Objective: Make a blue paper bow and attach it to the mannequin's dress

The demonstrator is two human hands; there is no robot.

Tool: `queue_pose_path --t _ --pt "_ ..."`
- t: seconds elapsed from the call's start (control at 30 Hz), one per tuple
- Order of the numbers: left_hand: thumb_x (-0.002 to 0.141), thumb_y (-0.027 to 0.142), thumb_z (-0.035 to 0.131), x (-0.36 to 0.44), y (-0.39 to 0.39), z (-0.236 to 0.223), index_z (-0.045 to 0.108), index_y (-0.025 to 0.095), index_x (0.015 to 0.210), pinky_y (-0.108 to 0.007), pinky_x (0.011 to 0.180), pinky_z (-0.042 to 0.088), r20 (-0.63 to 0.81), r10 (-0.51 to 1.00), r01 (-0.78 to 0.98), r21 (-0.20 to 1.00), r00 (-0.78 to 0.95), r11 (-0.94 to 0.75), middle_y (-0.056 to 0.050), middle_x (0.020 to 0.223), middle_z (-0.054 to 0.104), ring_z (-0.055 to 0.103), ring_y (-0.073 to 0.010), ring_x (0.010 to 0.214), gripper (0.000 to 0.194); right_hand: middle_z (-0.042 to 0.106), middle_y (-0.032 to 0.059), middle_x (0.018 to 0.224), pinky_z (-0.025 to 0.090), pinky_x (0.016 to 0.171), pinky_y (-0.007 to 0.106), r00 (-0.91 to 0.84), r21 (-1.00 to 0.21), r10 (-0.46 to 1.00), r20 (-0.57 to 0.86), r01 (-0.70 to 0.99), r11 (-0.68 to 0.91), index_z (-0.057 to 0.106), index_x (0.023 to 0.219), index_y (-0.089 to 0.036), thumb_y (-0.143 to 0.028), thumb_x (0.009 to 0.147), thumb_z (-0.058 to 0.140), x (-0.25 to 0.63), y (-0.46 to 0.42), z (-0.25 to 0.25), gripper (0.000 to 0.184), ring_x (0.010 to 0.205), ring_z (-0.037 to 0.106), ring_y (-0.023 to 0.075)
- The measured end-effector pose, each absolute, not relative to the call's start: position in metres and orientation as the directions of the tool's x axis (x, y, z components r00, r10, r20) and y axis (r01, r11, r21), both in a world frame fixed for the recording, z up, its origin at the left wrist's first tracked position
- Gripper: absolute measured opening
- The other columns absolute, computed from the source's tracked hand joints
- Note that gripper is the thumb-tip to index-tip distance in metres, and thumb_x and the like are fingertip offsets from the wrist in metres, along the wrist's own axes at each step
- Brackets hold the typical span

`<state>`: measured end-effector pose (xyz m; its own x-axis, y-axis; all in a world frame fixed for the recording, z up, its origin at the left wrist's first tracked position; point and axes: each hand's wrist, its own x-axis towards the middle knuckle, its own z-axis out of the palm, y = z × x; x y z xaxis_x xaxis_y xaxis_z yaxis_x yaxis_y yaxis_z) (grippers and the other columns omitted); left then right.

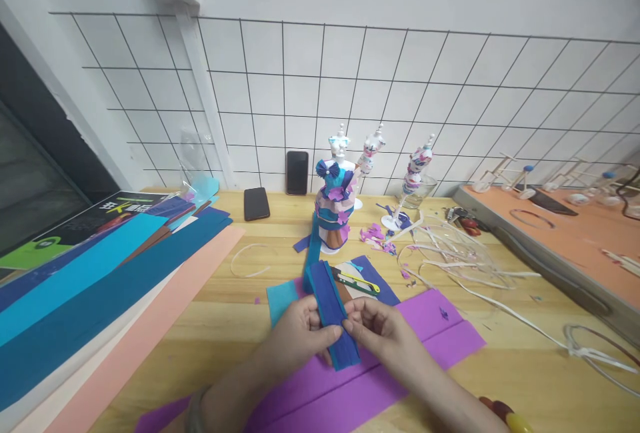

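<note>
A folded strip of dark blue and teal crepe paper [327, 294] is held between my two hands above the table. My left hand [305, 331] grips its left edge, thumb on top and fingers curled beneath. On the other edge, my right hand [373, 326] pinches the strip between thumb and fingers. From its far end a teal band runs back toward a small dress form [336, 203] dressed in blue, pink and purple paper with a bow. Purple crepe paper [440, 336] lies under my hands. A yellow-green utility knife [357, 282] rests just beyond the strip.
Long crepe paper sheets [115, 279] lie stacked at left. Two phones [257, 203] are at the back. Two more small dress forms [419, 165] stand by a glass [420, 191]. Tangled pale strips [460, 253] and an orange-topped board [560, 246] with small wooden models occupy the right.
</note>
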<state>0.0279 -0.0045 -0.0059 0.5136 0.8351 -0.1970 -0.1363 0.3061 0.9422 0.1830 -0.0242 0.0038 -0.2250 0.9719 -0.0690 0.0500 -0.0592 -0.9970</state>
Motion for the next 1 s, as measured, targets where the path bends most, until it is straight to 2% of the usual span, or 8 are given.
queue_pose_path --t 0.13,0.23,0.37,0.57,1.0 --pt "0.06 0.03 0.074 0.0273 -0.0044 -0.0053 0.058 0.011 0.094 -0.026 0.057 0.049 -0.168 0.823 -0.184 0.932 0.543 0.312 -0.007 0.077 0.069 0.064 -0.0167 0.064 0.041 0.051 -0.0034 0.062 0.039 0.056 0.023 -0.204 -0.997 0.977 -0.061 0.059 -0.049 0.056 0.081 -0.016 -0.047 0.068 0.065 0.1831 -0.0245 0.003 0.035 0.057 0.049 0.0107" --pt "0.061 0.027 0.074 0.028 -0.0046 -0.0043 0.059 0.011 0.091 -0.028 0.068 0.048 -0.13 0.835 -0.233 0.927 0.534 0.293 -0.007 0.079 0.07 0.065 -0.0183 0.074 0.037 0.05 -0.0034 0.063 0.038 0.054 0.023 -0.202 -0.997 0.978 -0.059 0.063 -0.048 0.054 0.086 -0.016 -0.048 0.069 0.064 0.1842 -0.0248 0.0029 0.037 0.056 0.048 0.0107" --pt "0.061 0.027 0.073 0.0283 -0.003 -0.0048 0.058 0.013 0.083 -0.023 0.054 0.047 -0.142 0.866 -0.243 0.927 0.48 0.287 -0.002 0.065 0.067 0.062 -0.0134 0.056 0.031 0.047 -0.0054 0.06 0.036 0.051 0.022 -0.223 -0.996 0.972 -0.068 0.066 -0.055 0.051 0.094 -0.015 -0.046 0.072 0.063 0.1858 -0.0246 0.003 0.04 0.052 0.046 0.0091" --pt "0.06 0.029 0.073 0.0268 -0.0002 -0.007 0.055 0.014 0.077 -0.02 0.046 0.044 -0.151 0.902 -0.202 0.947 0.405 0.249 0.001 0.057 0.063 0.057 -0.0109 0.047 0.029 0.051 -0.0064 0.057 0.039 0.051 0.025 -0.269 -0.989 0.956 -0.118 0.116 -0.089 0.047 0.101 -0.015 -0.046 0.072 0.061 0.1848 -0.0261 -0.0001 0.045 0.048 0.054 0.0118" --pt "0.06 0.026 0.073 0.0252 0.0008 -0.0071 0.056 0.013 0.081 -0.022 0.049 0.046 -0.135 0.886 -0.224 0.941 0.444 0.255 -0.001 0.062 0.066 0.06 -0.0124 0.051 0.03 0.051 -0.0055 0.059 0.043 0.059 0.029 -0.271 -0.993 0.961 -0.065 0.115 -0.035 0.047 0.101 -0.017 -0.046 0.076 0.056 0.1856 -0.0269 0.0006 0.04 0.053 0.056 0.0137"
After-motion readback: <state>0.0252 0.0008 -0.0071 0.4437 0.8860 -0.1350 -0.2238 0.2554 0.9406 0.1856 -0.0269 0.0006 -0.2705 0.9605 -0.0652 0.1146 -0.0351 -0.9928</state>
